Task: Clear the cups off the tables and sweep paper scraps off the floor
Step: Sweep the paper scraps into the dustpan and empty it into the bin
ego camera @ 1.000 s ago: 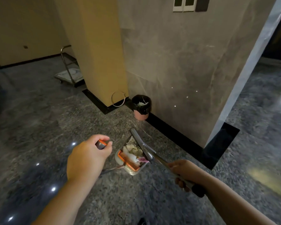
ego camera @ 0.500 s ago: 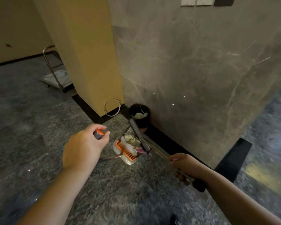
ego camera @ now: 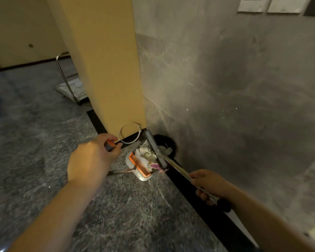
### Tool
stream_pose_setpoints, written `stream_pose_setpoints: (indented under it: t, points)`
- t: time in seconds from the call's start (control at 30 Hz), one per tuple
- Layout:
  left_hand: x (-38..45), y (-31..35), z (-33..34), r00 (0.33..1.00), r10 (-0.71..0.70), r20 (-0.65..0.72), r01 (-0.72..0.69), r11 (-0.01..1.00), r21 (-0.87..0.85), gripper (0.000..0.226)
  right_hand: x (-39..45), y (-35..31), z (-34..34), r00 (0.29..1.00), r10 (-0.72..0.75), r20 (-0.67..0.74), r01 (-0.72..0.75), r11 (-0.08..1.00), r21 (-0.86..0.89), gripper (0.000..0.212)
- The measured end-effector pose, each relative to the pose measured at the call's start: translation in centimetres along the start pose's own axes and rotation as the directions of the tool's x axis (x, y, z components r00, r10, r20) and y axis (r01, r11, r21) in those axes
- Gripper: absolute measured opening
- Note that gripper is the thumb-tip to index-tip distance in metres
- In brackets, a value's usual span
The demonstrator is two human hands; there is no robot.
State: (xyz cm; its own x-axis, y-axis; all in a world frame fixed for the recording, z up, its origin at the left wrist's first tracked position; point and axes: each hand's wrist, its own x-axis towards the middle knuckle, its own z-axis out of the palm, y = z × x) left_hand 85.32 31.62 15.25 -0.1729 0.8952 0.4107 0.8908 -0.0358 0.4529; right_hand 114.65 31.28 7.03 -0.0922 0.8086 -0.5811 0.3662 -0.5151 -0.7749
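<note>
Left hand (ego camera: 91,160) grips dustpan (ego camera: 142,166); right hand (ego camera: 209,184) grips broom (ego camera: 155,150).

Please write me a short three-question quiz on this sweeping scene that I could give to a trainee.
1. Multiple choice: what lies in the dustpan? A) crumpled paper scraps B) broken glass C) coins
2. True or false: the left hand is empty.
3. Fill in: the right hand grips the handle of the ____.

Key
1. A: crumpled paper scraps sit behind the dustpan's orange comb.
2. False: it grips the orange-tipped dustpan handle.
3. Broom: its head lies across the pan, just in front of the black-lined waste bin by the wall.
</note>
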Motion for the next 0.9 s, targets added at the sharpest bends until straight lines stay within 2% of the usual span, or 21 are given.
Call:
stream_pose_setpoints:
  t: [0.13, 0.27, 0.47, 0.6, 0.73, 0.9]
  points:
    - [6.2, 0.0, 3.2, 1.000, 0.015, -0.012, -0.015, 1.000, 0.014, 0.026, 5.8, -2.7, -2.3, 1.000, 0.006, 0.025, -0.008, 0.998, 0.065, 0.022]
    - [13.0, -0.3, 6.8, 0.990, 0.142, -0.015, -0.141, 0.986, 0.085, 0.025, 11.5, -5.0, -4.2, 0.999, 0.034, 0.019, -0.036, 0.992, 0.122, 0.025]
    - [21.6, 0.5, 11.3, 0.966, 0.248, 0.068, -0.257, 0.951, 0.174, 0.026, 17.4, -7.0, -6.7, 0.999, 0.041, 0.011, -0.042, 0.989, 0.144, 0.014]
    - [24.8, 2.6, 13.4, 0.921, 0.361, 0.145, -0.386, 0.891, 0.238, 0.027, 19.5, -7.0, -8.7, 0.997, 0.075, 0.008, -0.076, 0.980, 0.182, 0.023]
    - [26.5, 4.5, 15.2, 0.902, 0.372, 0.218, -0.422, 0.866, 0.268, 0.028, 20.9, -7.1, -11.3, 0.994, 0.104, 0.028, -0.107, 0.973, 0.202, 0.019]
    - [27.3, 7.3, 17.2, 0.881, 0.404, 0.247, -0.467, 0.826, 0.315, 0.025, 22.1, -6.7, -15.0, 0.990, 0.125, 0.071, -0.136, 0.975, 0.176, 0.017]
